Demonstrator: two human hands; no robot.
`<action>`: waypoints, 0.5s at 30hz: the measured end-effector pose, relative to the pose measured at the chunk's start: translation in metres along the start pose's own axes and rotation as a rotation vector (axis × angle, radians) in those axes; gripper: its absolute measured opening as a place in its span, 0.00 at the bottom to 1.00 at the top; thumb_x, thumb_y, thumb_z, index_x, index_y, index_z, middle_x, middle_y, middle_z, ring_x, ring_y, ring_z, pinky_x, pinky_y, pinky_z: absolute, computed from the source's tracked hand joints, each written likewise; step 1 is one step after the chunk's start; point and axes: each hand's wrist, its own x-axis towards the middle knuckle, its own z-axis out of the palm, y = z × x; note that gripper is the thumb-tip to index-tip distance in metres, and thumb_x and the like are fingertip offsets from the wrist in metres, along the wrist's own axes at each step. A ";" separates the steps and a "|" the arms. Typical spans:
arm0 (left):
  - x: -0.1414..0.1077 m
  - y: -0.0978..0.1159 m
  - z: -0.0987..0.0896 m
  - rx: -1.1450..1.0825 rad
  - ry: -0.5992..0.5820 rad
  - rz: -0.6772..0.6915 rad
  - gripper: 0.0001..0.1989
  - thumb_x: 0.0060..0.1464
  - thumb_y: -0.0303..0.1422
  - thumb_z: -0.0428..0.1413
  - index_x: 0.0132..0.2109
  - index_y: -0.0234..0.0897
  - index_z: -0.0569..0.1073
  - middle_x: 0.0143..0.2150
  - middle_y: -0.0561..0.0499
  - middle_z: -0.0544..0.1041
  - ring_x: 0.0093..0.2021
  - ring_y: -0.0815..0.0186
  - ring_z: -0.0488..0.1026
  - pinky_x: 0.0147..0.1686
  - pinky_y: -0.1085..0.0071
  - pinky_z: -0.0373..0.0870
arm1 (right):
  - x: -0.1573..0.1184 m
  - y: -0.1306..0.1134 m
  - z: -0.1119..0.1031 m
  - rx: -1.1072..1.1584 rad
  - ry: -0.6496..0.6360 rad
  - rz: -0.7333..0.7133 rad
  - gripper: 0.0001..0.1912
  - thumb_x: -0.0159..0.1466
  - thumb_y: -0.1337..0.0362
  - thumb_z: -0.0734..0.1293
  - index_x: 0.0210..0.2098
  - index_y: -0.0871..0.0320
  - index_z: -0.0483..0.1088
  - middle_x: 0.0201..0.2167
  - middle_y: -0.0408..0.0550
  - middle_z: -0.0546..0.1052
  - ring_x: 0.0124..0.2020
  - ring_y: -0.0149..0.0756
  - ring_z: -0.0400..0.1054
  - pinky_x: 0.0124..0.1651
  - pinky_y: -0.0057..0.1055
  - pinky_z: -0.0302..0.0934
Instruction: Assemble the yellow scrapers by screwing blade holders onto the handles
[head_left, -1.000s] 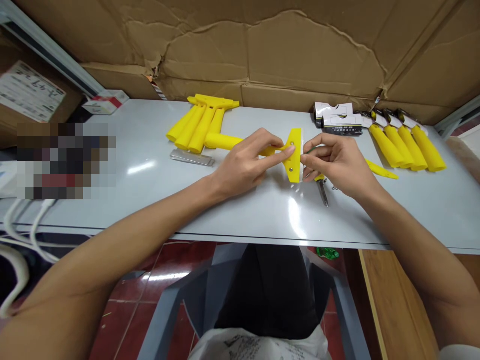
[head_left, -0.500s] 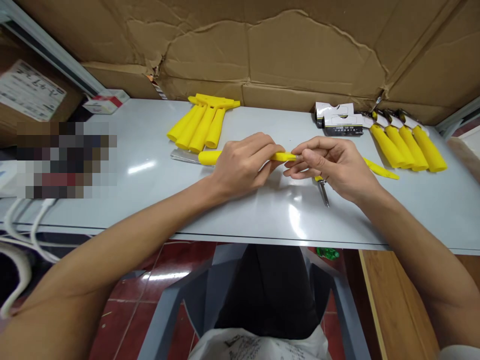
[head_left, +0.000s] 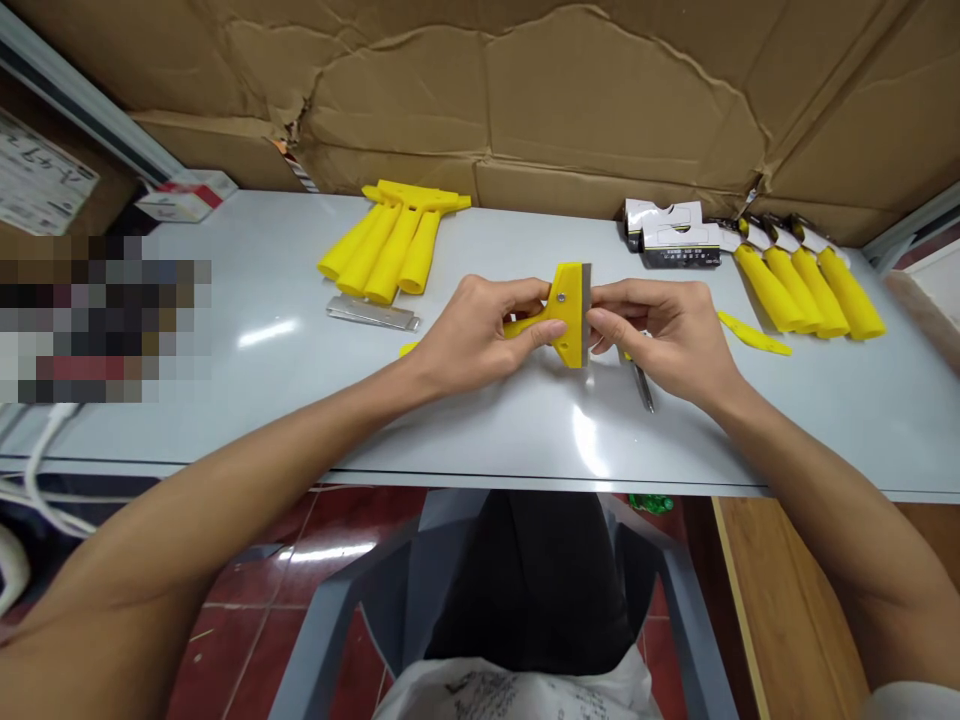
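Fingers of the left hand pinch a yellow scraper; the right hand curls narrowly at its blade, grip unclear. Packages beyond those fingers bear illegible print.

Worktop, pale and glossy, with articles ranged mainly along its back edge. Near the back left corner: a small red-and-white box. Left of centre: four yellow handles, heads overlapping — a flat metal piece just before them. Toward the back right corner: two black-and-white cartons, then four yellow-handled tools. Nearer the front edge: a slender yellow piece and a slim metal tool — partly hidden.
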 end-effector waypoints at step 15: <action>0.000 0.004 0.002 -0.039 0.000 -0.043 0.21 0.67 0.51 0.61 0.35 0.38 0.78 0.29 0.53 0.75 0.27 0.71 0.63 0.25 0.71 0.60 | -0.002 0.008 0.002 -0.028 0.005 -0.010 0.17 0.64 0.47 0.79 0.38 0.53 0.79 0.30 0.42 0.84 0.27 0.34 0.80 0.35 0.33 0.78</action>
